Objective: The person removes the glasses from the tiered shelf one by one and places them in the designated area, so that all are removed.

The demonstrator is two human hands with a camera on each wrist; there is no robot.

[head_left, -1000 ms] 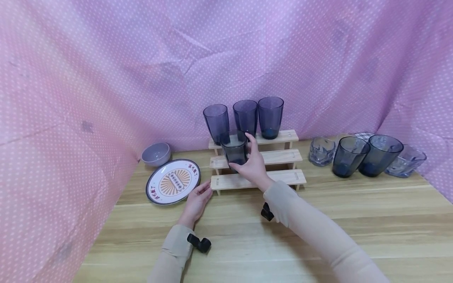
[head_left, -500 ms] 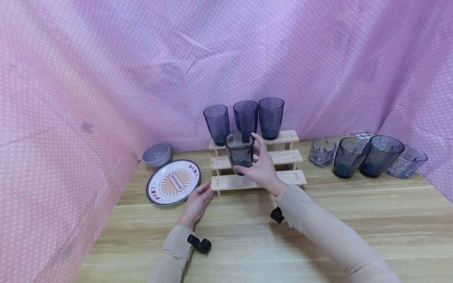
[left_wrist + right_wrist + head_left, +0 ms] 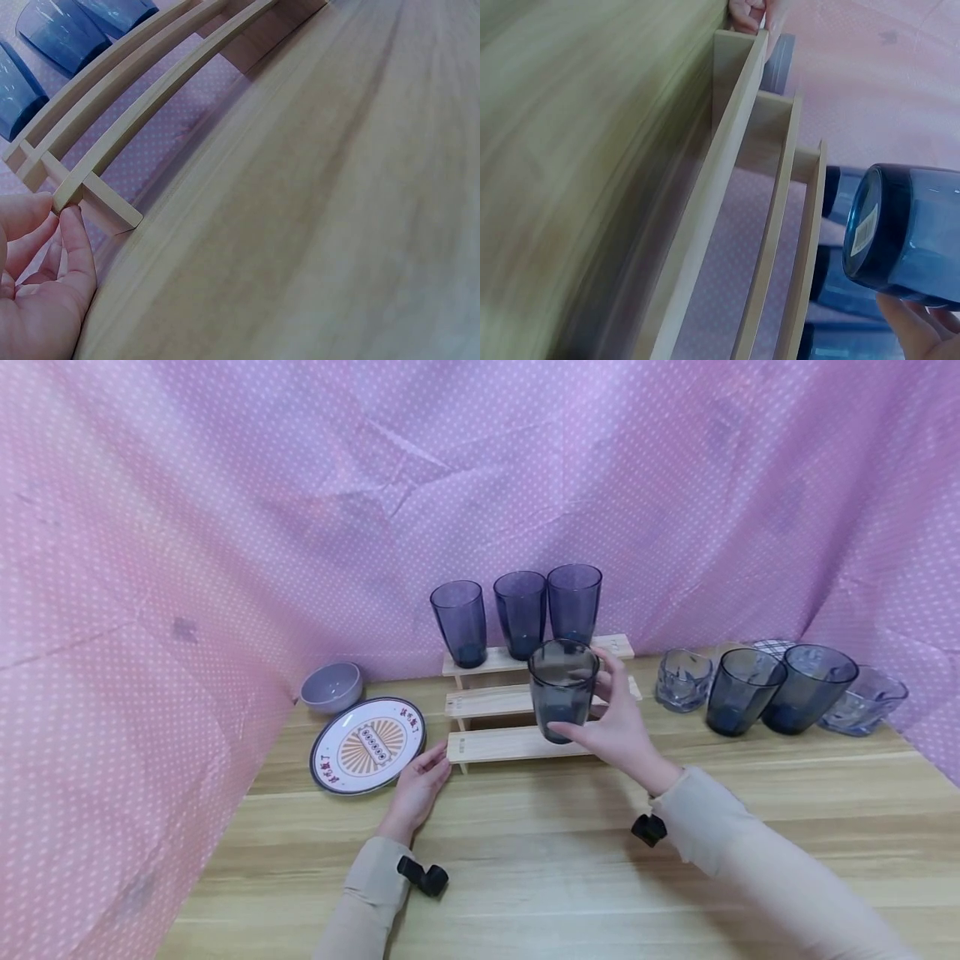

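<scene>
My right hand (image 3: 619,727) grips a dark tinted glass tumbler (image 3: 562,689) by its side, upright and in the air before the lower steps of a three-step wooden rack (image 3: 510,746). A label on the tumbler's base (image 3: 866,229) faces the right wrist view. At the rack's front left corner, my left hand (image 3: 416,789) pinches the end of the lowest board (image 3: 75,184) between thumb and finger. On the top step stand three matching tumblers in a row: a left one (image 3: 459,622), a middle one (image 3: 519,610) and a right one (image 3: 574,597), whose base is partly hidden.
A white plate (image 3: 367,745) with a printed pattern lies left of the rack, a small grey bowl (image 3: 332,687) behind it. To the right stand two dark tumblers (image 3: 742,692) and two low clear glasses (image 3: 682,681). A pink dotted cloth (image 3: 450,485) hangs behind the table.
My right hand has carried the tumbler rightward and a little toward me, from the rack's left part to in front of its right half. The left hand stays at the rack's corner.
</scene>
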